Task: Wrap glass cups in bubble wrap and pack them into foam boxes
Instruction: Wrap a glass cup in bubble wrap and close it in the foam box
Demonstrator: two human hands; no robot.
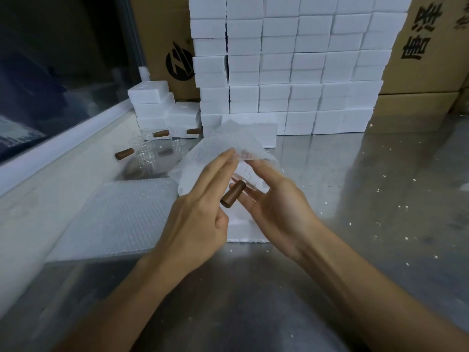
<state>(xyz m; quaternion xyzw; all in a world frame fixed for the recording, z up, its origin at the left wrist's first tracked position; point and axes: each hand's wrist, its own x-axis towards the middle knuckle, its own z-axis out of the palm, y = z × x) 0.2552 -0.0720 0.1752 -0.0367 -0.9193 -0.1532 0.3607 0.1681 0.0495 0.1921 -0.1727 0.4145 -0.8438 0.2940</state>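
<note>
Left hand [200,212]: centre frame, fingers straight, pressing bubble wrap [225,146] against the cup.
Right hand [276,201]: cradles the glass cup [245,174], fingers curled beneath; brown handle [233,196] points down-left.
Foam box [246,232]: below the hands.
More cups [146,152]: centre-left.
Foam box stack [291,72]: top centre.

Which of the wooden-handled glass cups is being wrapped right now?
The cup held between both hands inside the bubble wrap sheet; the other cups stand bare at the table's back left.
</note>
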